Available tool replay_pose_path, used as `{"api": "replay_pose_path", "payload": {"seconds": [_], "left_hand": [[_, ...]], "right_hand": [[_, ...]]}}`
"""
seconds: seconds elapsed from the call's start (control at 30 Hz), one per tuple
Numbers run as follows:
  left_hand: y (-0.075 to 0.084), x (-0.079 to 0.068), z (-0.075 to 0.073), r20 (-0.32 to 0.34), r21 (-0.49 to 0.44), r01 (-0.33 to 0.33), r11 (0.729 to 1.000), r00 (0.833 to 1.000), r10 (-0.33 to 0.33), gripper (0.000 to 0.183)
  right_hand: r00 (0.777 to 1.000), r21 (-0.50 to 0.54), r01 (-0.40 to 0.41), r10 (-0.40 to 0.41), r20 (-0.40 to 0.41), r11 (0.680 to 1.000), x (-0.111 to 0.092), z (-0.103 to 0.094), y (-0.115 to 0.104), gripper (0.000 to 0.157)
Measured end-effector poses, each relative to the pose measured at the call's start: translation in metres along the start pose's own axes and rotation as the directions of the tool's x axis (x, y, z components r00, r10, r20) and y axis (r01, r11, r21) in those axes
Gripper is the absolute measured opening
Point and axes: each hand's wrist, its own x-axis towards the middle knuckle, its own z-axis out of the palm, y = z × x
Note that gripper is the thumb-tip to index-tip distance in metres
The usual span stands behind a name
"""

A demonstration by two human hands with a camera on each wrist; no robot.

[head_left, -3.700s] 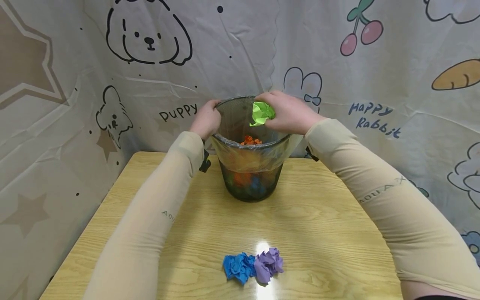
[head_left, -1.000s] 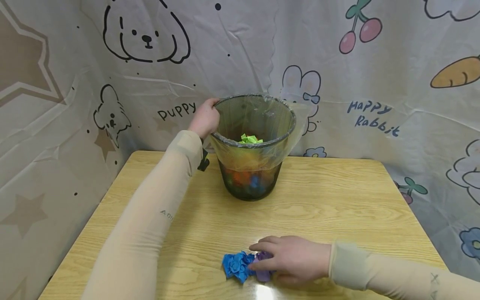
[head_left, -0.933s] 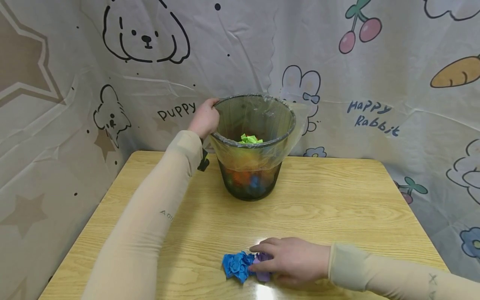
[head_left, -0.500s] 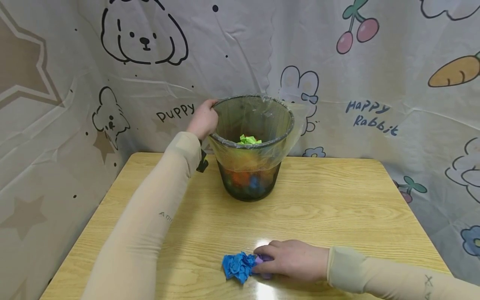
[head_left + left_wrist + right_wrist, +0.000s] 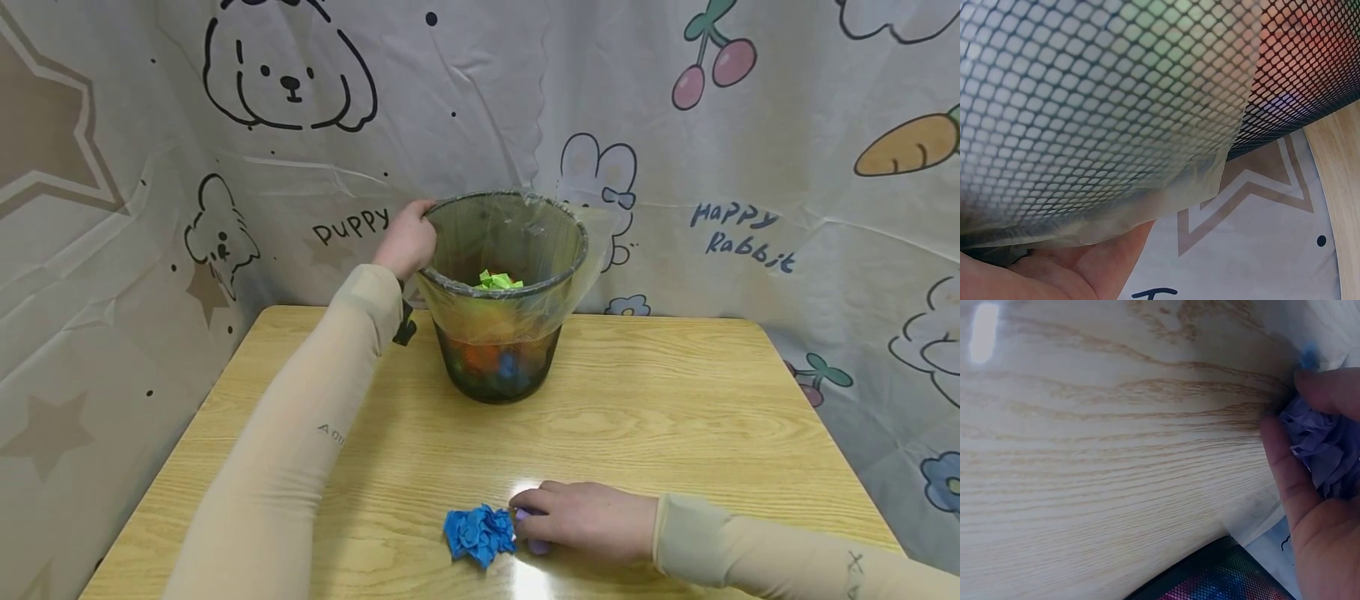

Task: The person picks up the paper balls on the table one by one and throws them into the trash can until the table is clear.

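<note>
My left hand (image 5: 408, 240) grips the left rim of a dark mesh wastebasket (image 5: 501, 387) lined with a clear plastic bag (image 5: 480, 315). In the left wrist view part of that hand (image 5: 1104, 265) shows under the bag's folded edge, against the mesh (image 5: 1085, 112). My right hand (image 5: 588, 518) is low at the front of the table, fingers and thumb curled round a crumpled purple paper ball (image 5: 534, 533). The right wrist view shows the purple paper (image 5: 1325, 447) between thumb and fingers. Just left of it lies a crumpled blue paper ball (image 5: 478, 535).
Inside the wastebasket a bright green paper ball (image 5: 498, 280) lies on top, with orange and blue colours showing through the mesh below. The wooden table (image 5: 637, 417) meets a printed cloth backdrop (image 5: 465, 108) behind and at the left.
The green paper ball went from my right hand into the wastebasket. My right hand came down to the purple ball, closed round it and drew it slightly away from the blue one. My left hand stayed.
</note>
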Motion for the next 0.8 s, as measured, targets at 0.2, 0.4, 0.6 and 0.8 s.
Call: {"api": "replay_pose_path", "payload": {"seconds": [0.2,0.4,0.6,0.8], "left_hand": [[0.000,0.000,0.001,-0.003,0.003,-0.001,1.000,1.000,0.001,0.056],[-0.001,0.000,0.000,-0.003,0.002,-0.009,1.000,1.000,0.009,0.056],[-0.001,0.000,0.000,-0.004,0.009,-0.004,1.000,1.000,0.004,0.056],[-0.001,0.001,0.000,0.001,0.002,-0.003,1.000,1.000,0.003,0.056]], "right_hand": [[0.999,0.023,-0.009,0.009,0.037,1.000,-0.001,-0.004,0.000,0.013],[0.998,0.023,-0.017,0.015,0.068,1.000,-0.001,-0.018,0.002,0.024],[0.999,0.025,-0.029,0.030,-0.011,0.999,0.002,-0.040,0.011,0.027],[0.996,0.021,-0.054,0.055,-0.066,0.998,0.008,-0.077,0.020,0.042]]}}
